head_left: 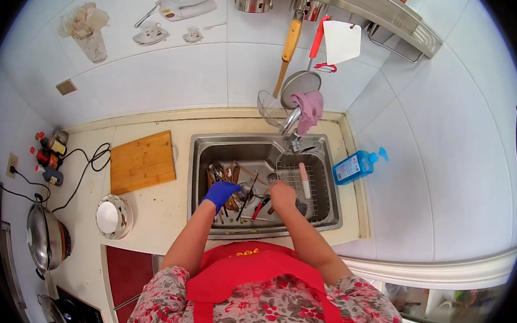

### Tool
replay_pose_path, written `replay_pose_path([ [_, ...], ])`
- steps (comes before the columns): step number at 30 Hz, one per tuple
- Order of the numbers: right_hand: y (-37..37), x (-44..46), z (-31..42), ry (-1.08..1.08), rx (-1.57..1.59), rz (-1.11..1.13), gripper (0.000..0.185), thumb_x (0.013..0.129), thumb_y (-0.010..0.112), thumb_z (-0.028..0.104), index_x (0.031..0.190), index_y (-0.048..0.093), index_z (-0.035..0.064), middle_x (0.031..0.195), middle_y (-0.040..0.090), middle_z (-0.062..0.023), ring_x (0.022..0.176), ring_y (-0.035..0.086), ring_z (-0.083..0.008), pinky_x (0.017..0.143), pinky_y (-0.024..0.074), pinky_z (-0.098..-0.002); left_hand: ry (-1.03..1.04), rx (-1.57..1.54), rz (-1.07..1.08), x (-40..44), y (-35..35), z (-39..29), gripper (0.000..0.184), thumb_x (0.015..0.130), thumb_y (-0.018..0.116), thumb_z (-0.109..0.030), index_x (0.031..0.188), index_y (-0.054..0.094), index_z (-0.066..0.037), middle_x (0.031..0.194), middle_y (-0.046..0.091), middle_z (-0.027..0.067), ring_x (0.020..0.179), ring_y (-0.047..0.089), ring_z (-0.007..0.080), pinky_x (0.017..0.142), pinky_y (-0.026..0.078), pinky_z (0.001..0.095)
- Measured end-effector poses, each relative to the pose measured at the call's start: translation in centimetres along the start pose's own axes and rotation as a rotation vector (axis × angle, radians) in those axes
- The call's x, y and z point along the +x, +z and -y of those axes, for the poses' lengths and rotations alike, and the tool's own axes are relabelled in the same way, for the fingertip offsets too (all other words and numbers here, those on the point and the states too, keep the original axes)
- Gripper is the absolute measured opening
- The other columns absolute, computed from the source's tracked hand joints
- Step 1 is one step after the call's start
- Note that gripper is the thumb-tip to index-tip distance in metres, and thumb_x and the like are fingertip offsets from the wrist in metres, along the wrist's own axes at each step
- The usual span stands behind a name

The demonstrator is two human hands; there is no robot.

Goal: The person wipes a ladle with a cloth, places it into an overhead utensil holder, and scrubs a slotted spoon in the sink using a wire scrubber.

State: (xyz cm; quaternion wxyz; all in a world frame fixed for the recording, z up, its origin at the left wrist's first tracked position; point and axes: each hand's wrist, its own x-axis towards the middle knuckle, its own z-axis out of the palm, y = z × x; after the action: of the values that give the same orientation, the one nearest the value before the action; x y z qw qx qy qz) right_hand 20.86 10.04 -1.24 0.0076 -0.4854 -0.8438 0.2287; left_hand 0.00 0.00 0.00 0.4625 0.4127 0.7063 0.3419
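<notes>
A steel sink (257, 142) holds a pile of chopsticks, spoons and other utensils (231, 174) at its left and centre. My left hand (221, 193), in a blue glove, reaches over the pile, its fingers partly hidden among the utensils. Bare and closed, my right hand (282, 195) is at the sink's centre, beside the wire rack (320, 199); what it grips is too small to name. Between the hands lie dark sticks and a red-handled tool (258, 210). A pink-and-white handled item (304, 179) rests on the rack.
Behind the sink stands a faucet (291, 121) with a pink cloth (308, 110). A blue soap bottle (353, 167) lies to the right. Left of the sink are a cutting board (142, 162), stacked bowls (109, 217), sauce bottles (46, 158) and a lidded pan (45, 236).
</notes>
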Motion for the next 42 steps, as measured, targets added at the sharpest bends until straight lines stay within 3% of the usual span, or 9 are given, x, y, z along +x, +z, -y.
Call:
replay_pose_path([
  [3,-0.1,-1.0,-0.3,-0.058,-0.346,-0.006,0.025,0.076,0.057,0.018,0.098,0.059,0.0073,0.091,0.058,-0.0137,0.086,0.058,-0.0278,0.072,0.0460,-0.0384,-0.058,-0.025,-0.001,-1.3,0.4,-0.9,0.034,0.076,0.060,-0.033,0.091,0.066,-0.003,0.087,0.065,0.0131,0.079,0.061,0.0212,0.073,0.044,0.0310],
  [9,-3.8,0.9,2.6,-0.192,0.489,-0.200,0.017,0.077,0.057,0.011,0.091,0.063,0.0038,0.090,0.058,-0.0117,0.080,0.060,-0.0272,0.067,0.0485,-0.0351,-0.087,-0.037,0.009,-0.5,0.0,0.2,0.034,0.077,0.060,-0.033,0.090,0.066,-0.003,0.087,0.065,0.0137,0.080,0.061,0.0209,0.073,0.044,0.0304],
  [11,-2.2,1.9,1.9,-0.017,0.911,0.133,0.016,0.077,0.057,0.012,0.090,0.063,0.0030,0.094,0.059,-0.0119,0.079,0.061,-0.0262,0.066,0.0484,-0.0331,-0.063,-0.115,-0.018,-0.3,0.4,0.4,0.034,0.077,0.059,-0.033,0.091,0.066,-0.003,0.087,0.065,0.0132,0.079,0.061,0.0208,0.073,0.044,0.0304],
  [12,-1.7,1.7,1.4,-0.016,0.906,0.133,0.016,0.077,0.057,0.012,0.090,0.063,0.0030,0.094,0.059,-0.0119,0.079,0.061,-0.0262,0.066,0.0484,-0.0331,-0.061,-0.120,-0.017,-0.3,0.5,0.2,0.034,0.077,0.059,-0.033,0.091,0.066,-0.003,0.087,0.065,0.0132,0.079,0.061,0.0208,0.073,0.044,0.0304],
  [14,0.0,0.4,0.3,-0.092,-0.302,-0.073,0.019,0.077,0.056,0.014,0.095,0.063,0.0103,0.087,0.060,-0.0131,0.076,0.060,-0.0307,0.064,0.0470,-0.0401,-0.057,-0.003,0.018,-0.2,0.2,-0.4,0.034,0.077,0.059,-0.033,0.092,0.066,-0.003,0.087,0.065,0.0128,0.079,0.061,0.0205,0.073,0.044,0.0303],
  [26,-2.4,1.1,1.5,-0.081,0.623,0.013,0.013,0.079,0.055,0.014,0.088,0.064,0.0105,0.086,0.059,-0.0122,0.080,0.060,-0.0236,0.066,0.0474,-0.0362,-0.128,-0.067,-0.038,-1.6,-0.4,-0.9,0.039,0.075,0.061,-0.035,0.095,0.064,-0.001,0.088,0.064,0.0130,0.080,0.060,0.0206,0.075,0.044,0.0294],
  [27,-1.6,1.1,0.9,-0.080,0.620,0.013,0.013,0.079,0.055,0.014,0.088,0.064,0.0105,0.086,0.059,-0.0122,0.080,0.060,-0.0236,0.066,0.0474,-0.0362,-0.163,-0.128,-0.025,-1.6,-0.3,-1.2,0.040,0.073,0.065,-0.032,0.096,0.064,0.000,0.088,0.064,0.0109,0.081,0.058,0.0160,0.077,0.043,0.0274],
  [29,0.4,0.2,0.0,-0.107,-0.534,0.031,0.012,0.080,0.054,0.014,0.085,0.064,0.0094,0.084,0.060,-0.0121,0.079,0.061,-0.0228,0.065,0.0483,-0.0363,-0.143,-0.099,-0.013,-0.4,0.1,1.0,0.040,0.074,0.064,-0.032,0.097,0.064,0.000,0.090,0.064,0.0109,0.083,0.058,0.0163,0.078,0.043,0.0274],
  [42,-1.9,0.3,1.7,-0.155,0.188,-0.151,0.020,0.081,0.053,0.020,0.097,0.059,0.0101,0.091,0.060,-0.0118,0.079,0.058,-0.0317,0.066,0.0469,-0.0393,-0.031,-0.207,-0.176,-0.8,0.1,1.1,0.036,0.079,0.058,-0.028,0.101,0.061,0.001,0.094,0.063,0.0136,0.087,0.059,0.0204,0.079,0.043,0.0294],
])
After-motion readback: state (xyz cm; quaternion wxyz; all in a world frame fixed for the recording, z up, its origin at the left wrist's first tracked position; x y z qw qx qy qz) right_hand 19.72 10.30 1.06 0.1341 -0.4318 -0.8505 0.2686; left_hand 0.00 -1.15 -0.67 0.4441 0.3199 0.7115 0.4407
